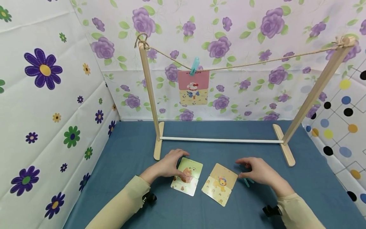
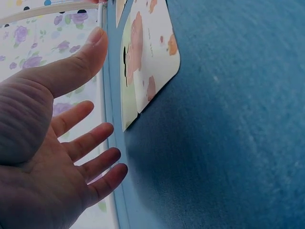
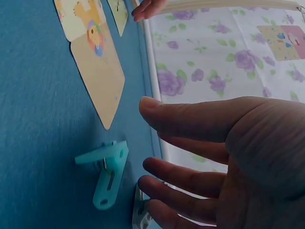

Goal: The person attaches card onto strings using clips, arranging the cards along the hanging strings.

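Observation:
My left hand (image 1: 168, 163) hovers over the left edge of a green and white card (image 1: 192, 170) with a cartoon animal, its fingers spread and holding nothing. In the left wrist view, the thumb (image 2: 78, 62) stands apart from that card (image 2: 152, 52). Beside it lies a tan and cream card (image 1: 219, 184) with a lion picture, tilted on the cloth. To its right, my right hand (image 1: 258, 171) is above a teal clothespin (image 1: 248, 182), fingers relaxed with nothing between them. The right wrist view shows this clothespin (image 3: 109, 171) lying below the fingertips.
Behind the hands stands a wooden frame with a left post (image 1: 150, 92), a right post (image 1: 318, 90) and a white bottom rod (image 1: 220, 140). From its sagging twine (image 1: 257, 63) hangs a pink and yellow card (image 1: 193, 87), held by a blue clothespin (image 1: 194, 65). Blue cloth (image 1: 128, 136) covers the table.

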Motion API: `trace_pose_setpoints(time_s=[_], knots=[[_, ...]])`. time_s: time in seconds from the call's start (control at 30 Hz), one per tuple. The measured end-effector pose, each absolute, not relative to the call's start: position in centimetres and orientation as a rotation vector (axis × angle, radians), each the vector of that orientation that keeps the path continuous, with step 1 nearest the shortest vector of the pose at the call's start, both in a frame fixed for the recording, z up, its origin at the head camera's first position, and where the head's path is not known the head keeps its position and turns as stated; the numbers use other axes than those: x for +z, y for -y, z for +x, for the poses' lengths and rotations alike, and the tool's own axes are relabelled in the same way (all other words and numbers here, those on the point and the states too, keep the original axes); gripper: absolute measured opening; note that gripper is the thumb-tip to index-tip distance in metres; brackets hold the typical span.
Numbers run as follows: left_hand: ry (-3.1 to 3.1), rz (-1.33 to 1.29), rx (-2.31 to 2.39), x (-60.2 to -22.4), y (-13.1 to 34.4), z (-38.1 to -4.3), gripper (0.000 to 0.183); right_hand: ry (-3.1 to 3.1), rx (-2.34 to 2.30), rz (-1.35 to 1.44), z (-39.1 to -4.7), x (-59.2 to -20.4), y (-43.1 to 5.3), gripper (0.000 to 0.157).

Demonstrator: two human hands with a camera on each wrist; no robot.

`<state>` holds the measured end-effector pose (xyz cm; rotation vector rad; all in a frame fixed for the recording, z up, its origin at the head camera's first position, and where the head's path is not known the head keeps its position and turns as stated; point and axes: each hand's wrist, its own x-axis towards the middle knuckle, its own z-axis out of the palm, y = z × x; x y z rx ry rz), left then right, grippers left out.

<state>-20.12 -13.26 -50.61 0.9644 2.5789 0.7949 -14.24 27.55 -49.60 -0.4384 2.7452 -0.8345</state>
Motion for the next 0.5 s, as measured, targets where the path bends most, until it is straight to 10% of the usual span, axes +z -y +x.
trace_pose_setpoints(time_s=[0.5], knots=[[-2.591,0.954,0.695,-51.1,13.2,-20.2,0.087,-2.759,-0.797,-0.347,-13.0,-49.0,-29.1,0.057]])
